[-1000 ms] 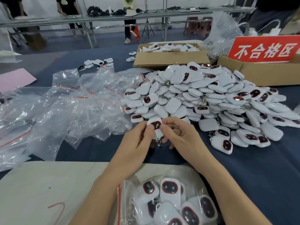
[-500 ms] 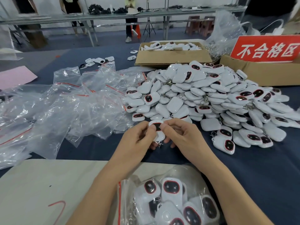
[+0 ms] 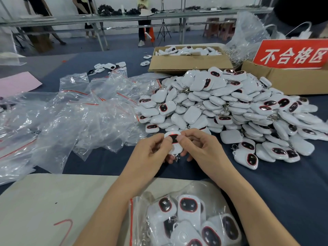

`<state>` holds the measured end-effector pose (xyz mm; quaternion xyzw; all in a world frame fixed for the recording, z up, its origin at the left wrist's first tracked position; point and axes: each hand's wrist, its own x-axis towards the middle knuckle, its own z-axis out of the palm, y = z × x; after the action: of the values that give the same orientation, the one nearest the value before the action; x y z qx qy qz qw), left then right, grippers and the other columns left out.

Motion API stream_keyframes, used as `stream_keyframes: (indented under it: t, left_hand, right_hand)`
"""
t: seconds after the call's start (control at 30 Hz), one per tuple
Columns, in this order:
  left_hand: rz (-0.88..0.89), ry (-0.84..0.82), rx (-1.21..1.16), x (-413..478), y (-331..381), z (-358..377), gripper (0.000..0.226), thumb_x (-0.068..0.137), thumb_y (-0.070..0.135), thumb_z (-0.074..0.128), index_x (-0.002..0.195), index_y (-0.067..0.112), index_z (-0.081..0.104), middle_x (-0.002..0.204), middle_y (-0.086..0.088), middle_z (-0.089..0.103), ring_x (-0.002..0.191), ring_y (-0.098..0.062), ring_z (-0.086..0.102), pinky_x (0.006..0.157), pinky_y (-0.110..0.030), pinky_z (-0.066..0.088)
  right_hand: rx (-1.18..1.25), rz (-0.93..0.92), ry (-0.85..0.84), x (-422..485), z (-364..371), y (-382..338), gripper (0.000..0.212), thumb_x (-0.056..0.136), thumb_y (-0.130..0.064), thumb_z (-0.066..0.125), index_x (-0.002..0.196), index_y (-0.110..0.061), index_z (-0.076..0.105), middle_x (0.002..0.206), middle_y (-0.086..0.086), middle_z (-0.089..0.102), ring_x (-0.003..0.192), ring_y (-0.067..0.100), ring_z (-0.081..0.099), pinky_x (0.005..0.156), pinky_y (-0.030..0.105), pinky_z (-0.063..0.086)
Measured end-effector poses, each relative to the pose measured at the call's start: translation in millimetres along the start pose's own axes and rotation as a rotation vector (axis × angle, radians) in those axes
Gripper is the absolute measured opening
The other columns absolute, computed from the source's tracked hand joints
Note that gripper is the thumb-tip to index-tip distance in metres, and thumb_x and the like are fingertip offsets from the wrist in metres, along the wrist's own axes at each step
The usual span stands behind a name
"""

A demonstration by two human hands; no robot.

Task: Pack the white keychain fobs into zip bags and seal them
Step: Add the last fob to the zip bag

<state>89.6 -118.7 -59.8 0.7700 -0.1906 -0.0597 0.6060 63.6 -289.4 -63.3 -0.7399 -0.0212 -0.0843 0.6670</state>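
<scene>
My left hand (image 3: pixel 150 153) and my right hand (image 3: pixel 198 148) together hold one white keychain fob (image 3: pixel 174 143) with a dark red-rimmed face, both thumbs pressing on its front. It is just in front of a big heap of white fobs (image 3: pixel 221 110) on the blue table. A zip bag with several fobs inside (image 3: pixel 184 221) lies close to me between my forearms. Empty clear zip bags with red seal lines (image 3: pixel 74 118) lie crumpled to the left.
A cardboard box of fobs (image 3: pixel 188 61) stands behind the heap. Another carton with a red sign (image 3: pixel 291 54) is at the right back. A beige board (image 3: pixel 53 206) lies at the near edge. People stand by far racks.
Both hands stay on the same fob, thumbs shifting slightly on its face. A small red light now shows at the fob's top.
</scene>
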Motion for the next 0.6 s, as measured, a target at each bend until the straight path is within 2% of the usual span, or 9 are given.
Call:
stream_keyframes:
  t: [0.07, 0.2, 0.33, 0.6]
  left_hand:
    - [0.019, -0.004, 0.007, -0.5, 0.0, 0.3, 0.03, 0.105, 0.027, 0.051, 0.103, 0.004, 0.069, 0.075, -0.012, 0.067, 0.072, -0.022, 0.071, 0.066, -0.015, 0.051]
    - [0.039, -0.015, 0.018, -1.0, 0.8, 0.4, 0.029, 0.105, 0.028, 0.052, 0.105, 0.005, 0.069, 0.08, -0.011, 0.068, 0.07, -0.012, 0.071, 0.066, -0.014, 0.051]
    - [0.042, -0.018, 0.029, 0.0, -1.1, -0.1, 0.031, 0.105, 0.031, 0.052, 0.106, 0.004, 0.068, 0.08, -0.011, 0.068, 0.073, -0.013, 0.072, 0.068, -0.015, 0.051]
    - [0.037, -0.026, 0.048, -0.9, -1.0, -1.0, 0.031, 0.105, 0.033, 0.052, 0.103, 0.006, 0.068, 0.079, -0.01, 0.067, 0.073, -0.011, 0.071, 0.068, -0.016, 0.051]
  right_hand:
    - [-0.004, -0.001, 0.001, 0.2, -0.2, 0.0, 0.01, 0.094, -0.033, 0.068, 0.088, -0.04, 0.071, 0.068, -0.008, 0.069, 0.063, 0.004, 0.064, 0.056, 0.016, 0.05]
    - [-0.005, 0.016, 0.0, 1.2, -0.9, -1.1, 0.013, 0.094, -0.031, 0.067, 0.085, -0.04, 0.071, 0.067, -0.009, 0.069, 0.059, 0.002, 0.062, 0.055, 0.014, 0.049]
    - [-0.02, 0.026, 0.015, 1.8, -1.0, -1.4, 0.013, 0.094, -0.029, 0.067, 0.082, -0.029, 0.069, 0.065, -0.01, 0.067, 0.056, 0.001, 0.059, 0.054, 0.012, 0.047]
    - [-0.035, 0.024, 0.017, 2.3, -0.9, -1.4, 0.01, 0.095, -0.028, 0.066, 0.086, -0.026, 0.069, 0.064, -0.012, 0.067, 0.054, -0.002, 0.058, 0.053, 0.01, 0.045]
